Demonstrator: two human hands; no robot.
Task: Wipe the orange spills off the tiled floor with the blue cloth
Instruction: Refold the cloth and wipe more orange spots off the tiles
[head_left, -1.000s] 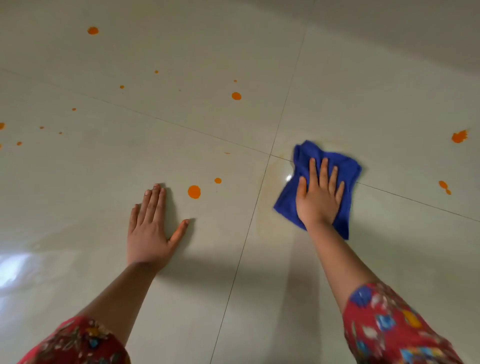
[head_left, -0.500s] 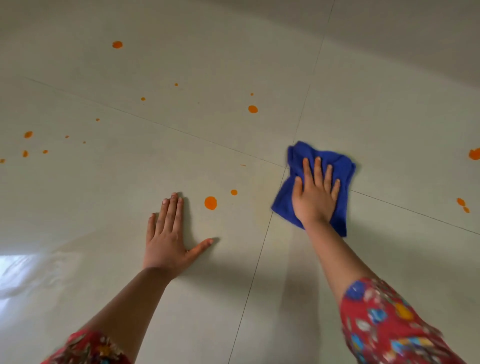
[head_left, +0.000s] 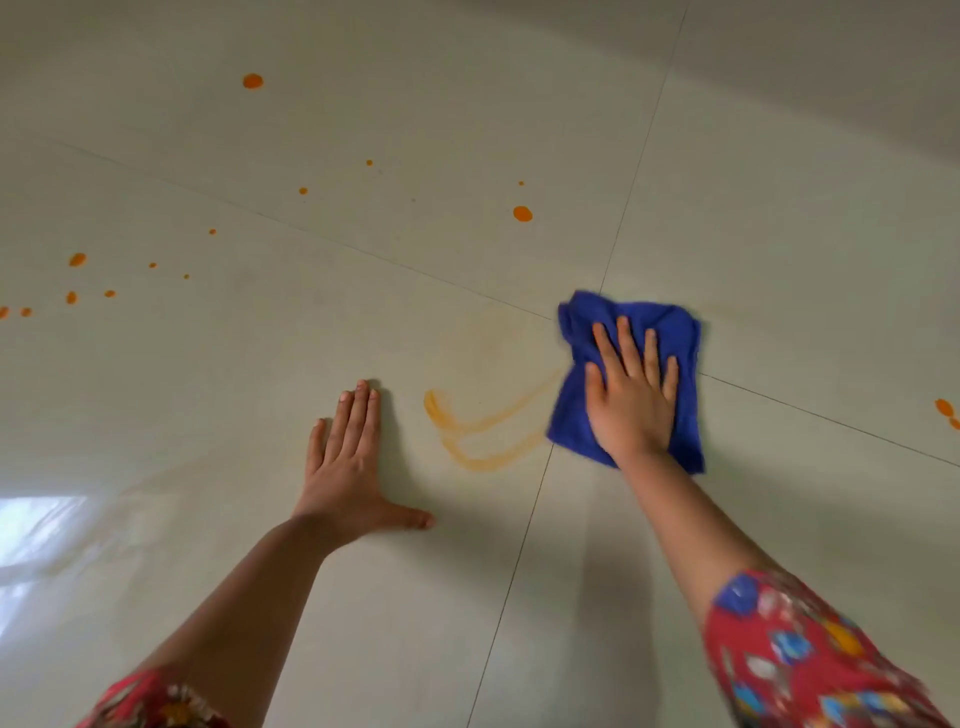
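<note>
blue cloth (head_left: 631, 317) flat under right hand (head_left: 631, 395), beside orange smear (head_left: 483, 421)

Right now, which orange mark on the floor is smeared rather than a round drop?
The looping orange smear between the left hand and the blue cloth. All other marks, like the drop above it, are intact dots.

Red patterned sleeves (head_left: 810, 660) show at both bottom corners, a bright window reflection (head_left: 36, 525) glares at the left edge, and a wall (head_left: 831, 62) rises top right.
</note>
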